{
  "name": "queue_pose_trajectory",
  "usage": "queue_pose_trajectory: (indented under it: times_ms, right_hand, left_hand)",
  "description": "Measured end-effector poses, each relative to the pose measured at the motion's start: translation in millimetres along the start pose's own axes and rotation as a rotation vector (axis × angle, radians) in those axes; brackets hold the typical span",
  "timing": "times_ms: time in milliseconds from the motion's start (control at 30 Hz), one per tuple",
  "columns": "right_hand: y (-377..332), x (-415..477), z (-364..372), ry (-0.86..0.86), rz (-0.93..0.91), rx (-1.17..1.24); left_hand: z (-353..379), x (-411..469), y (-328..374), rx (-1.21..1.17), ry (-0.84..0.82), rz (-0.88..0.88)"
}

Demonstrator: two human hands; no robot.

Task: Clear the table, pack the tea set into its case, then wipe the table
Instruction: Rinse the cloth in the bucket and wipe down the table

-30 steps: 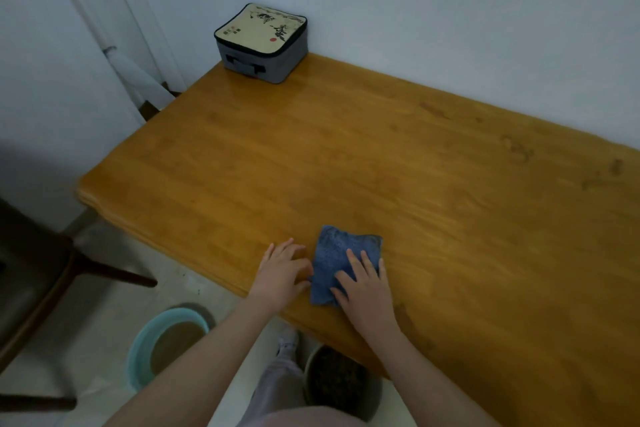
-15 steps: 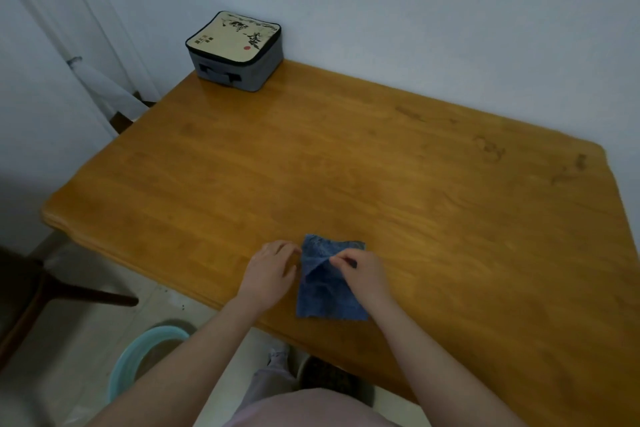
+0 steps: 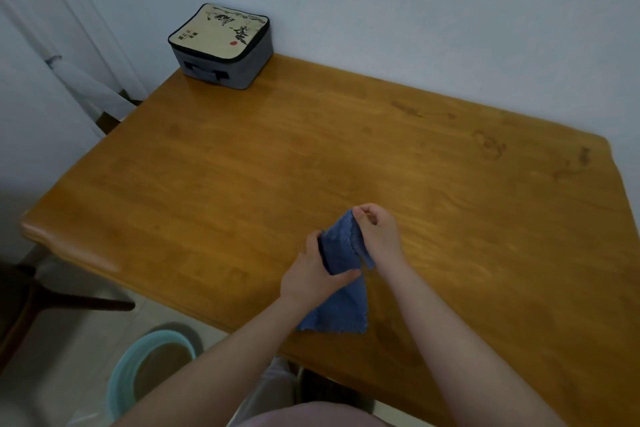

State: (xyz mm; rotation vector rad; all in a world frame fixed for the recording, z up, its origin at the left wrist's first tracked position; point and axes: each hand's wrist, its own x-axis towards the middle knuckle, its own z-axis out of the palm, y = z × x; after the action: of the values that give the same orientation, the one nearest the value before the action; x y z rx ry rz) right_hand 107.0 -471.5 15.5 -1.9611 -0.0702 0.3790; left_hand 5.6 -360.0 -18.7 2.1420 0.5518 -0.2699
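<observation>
Right hand [image 3: 377, 236] is pinching the top corner of the blue cloth [image 3: 341, 248] between thumb and fingertips, holding it raised above the surface [image 3: 381, 149], while the left hand [image 3: 311, 276] is gripping the cloth's middle from the left. The cloth is hanging lengthwise, its long axis running from the raised corner down toward the near edge. Whether its lower hem is touching the wood cannot be told. The case [image 3: 221, 42] is sitting closed at the far left corner, well apart from both hands. Dark marks [image 3: 488, 146] are showing toward the far right, so the right hand is lying nearer them and is probably the better one to lead the wiping.
</observation>
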Motion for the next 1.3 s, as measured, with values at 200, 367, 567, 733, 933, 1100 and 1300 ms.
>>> queue_pose_trajectory:
  times_ms: [200,367,567,733,933,1100,1300]
  right_hand:
    - [-20,6,0,-0.002,-0.067,0.043]
    - [-33,8,-4,-0.017,-0.005,0.165]
    - [-51,10,-14,-0.005,-0.102,0.154]
    - [-65,31,-33,0.024,-0.167,0.07]
    - [-85,72,-50,-0.002,-0.339,-0.268]
    - [-122,100,-74,0.067,-0.434,-0.432]
    - [-151,93,-98,0.145,-0.514,-0.352]
  left_hand:
    - [13,-1,4,-0.121,0.108,-0.037]
    - [6,-3,5,-0.458,0.069,-0.042]
    - [-15,-6,22,-0.367,0.214,-0.043]
    - [-57,6,19,-0.398,0.242,0.066]
    - [-110,35,41,-0.284,0.239,0.104]
    - [-161,52,73,0.241,0.26,0.371]
    - [-194,53,88,0.109,0.329,0.523]
